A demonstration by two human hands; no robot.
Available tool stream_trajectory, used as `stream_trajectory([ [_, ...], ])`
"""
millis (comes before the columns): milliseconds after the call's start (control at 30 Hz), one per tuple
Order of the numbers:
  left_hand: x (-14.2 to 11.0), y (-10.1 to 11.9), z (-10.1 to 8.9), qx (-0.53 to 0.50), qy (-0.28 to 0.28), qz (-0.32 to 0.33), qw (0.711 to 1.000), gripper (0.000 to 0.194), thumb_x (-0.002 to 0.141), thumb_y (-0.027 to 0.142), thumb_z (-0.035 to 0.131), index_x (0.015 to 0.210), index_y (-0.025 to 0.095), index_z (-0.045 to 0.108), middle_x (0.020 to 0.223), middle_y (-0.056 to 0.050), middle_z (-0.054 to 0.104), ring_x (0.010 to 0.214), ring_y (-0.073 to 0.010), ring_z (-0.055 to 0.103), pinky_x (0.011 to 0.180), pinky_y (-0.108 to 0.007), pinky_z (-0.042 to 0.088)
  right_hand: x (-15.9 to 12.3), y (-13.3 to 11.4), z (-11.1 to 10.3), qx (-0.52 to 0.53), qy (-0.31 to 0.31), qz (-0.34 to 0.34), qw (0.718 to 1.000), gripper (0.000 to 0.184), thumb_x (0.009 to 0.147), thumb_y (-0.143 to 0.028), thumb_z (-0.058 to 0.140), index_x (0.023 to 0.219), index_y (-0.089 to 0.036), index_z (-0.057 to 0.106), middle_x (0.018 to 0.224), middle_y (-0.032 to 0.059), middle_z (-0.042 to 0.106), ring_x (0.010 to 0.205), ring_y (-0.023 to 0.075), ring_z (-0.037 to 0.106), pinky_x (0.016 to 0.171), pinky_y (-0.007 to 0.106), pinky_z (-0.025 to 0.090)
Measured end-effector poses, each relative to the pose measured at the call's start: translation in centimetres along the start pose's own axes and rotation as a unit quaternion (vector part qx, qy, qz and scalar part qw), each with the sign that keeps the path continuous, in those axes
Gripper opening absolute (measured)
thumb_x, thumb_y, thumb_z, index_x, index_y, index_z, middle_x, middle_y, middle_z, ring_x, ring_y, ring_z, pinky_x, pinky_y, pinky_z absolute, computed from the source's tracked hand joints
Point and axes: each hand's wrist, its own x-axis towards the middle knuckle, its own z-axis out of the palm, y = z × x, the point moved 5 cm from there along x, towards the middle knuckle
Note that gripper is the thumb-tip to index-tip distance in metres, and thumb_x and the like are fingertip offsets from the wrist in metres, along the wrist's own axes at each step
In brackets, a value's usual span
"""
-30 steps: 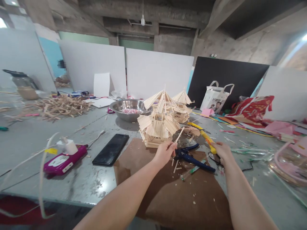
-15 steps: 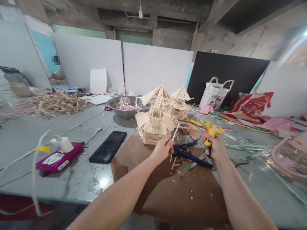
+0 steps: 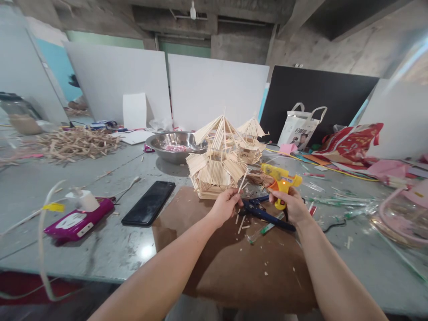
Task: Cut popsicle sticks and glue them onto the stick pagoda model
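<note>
My left hand (image 3: 227, 207) pinches a thin wooden stick (image 3: 243, 179), which points up and to the right. Just behind it stands a pavilion model (image 3: 216, 171) built of small sticks, its upper roof partly gapped. A yellow hot glue gun (image 3: 279, 178) is in my right hand (image 3: 290, 204), fingers wrapped round the handle, its nozzle aimed left. A small orange light glows on its side. Below and between my hands lie dark blue pliers (image 3: 264, 216) on a brown board (image 3: 240, 272). A second stick pavilion (image 3: 250, 145) stands behind the first, partly hidden.
A metal bowl (image 3: 167, 154) sits behind the phone (image 3: 149, 203). At the left are a purple power strip (image 3: 80, 223) and a heap of sticks (image 3: 80, 145). Glue sticks (image 3: 351, 203), a pink-handled clear container (image 3: 401, 223) and a white bag (image 3: 297, 127) occupy the right.
My right hand has brought the glue gun left, nearer the stick, and turned it so its nozzle faces left. My left hand keeps its pinch, almost in place. The view has shifted slightly.
</note>
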Motion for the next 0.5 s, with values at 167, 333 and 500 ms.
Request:
stream_trajectory([
  [167,0.0,0.1,0.0,-0.003,-0.003,-0.003,1.000,0.018,0.075,0.021,0.039,0.090,0.013,0.046,0.058,0.004,0.049,0.028,-0.0003,0.030,0.028,-0.015,0.022,-0.4,-0.2,1.0,-0.028,-0.050,0.014,0.998,0.017,0.061,-0.028,0.060,0.074,-0.018,0.055,0.068,-0.0004,0.057,0.041,0.0055,0.042,0.040,0.021,0.034],
  [333,0.0,0.0,0.0,0.000,-0.002,-0.005,1.000,0.019,0.074,0.026,0.042,0.086,0.013,0.048,0.063,0.002,0.054,0.028,-0.0001,0.030,0.028,-0.015,0.022,-0.4,0.9,1.1,-0.071,-0.046,0.039,0.996,0.019,0.058,-0.033,0.063,0.067,-0.018,0.056,0.055,-0.0014,0.055,0.039,0.0070,0.041,0.038,0.022,0.032],
  [500,0.1,-0.1,-0.3,0.010,0.013,-0.015,1.000,0.018,0.073,0.030,0.044,0.075,0.013,0.049,0.060,0.001,0.057,0.026,-0.0007,0.030,0.028,-0.016,0.021,-0.4,1.8,1.0,-0.096,-0.056,0.051,0.992,0.018,0.058,-0.034,0.063,0.062,-0.018,0.056,0.045,-0.0020,0.049,0.042,0.0106,0.044,0.042,0.025,0.037],
])
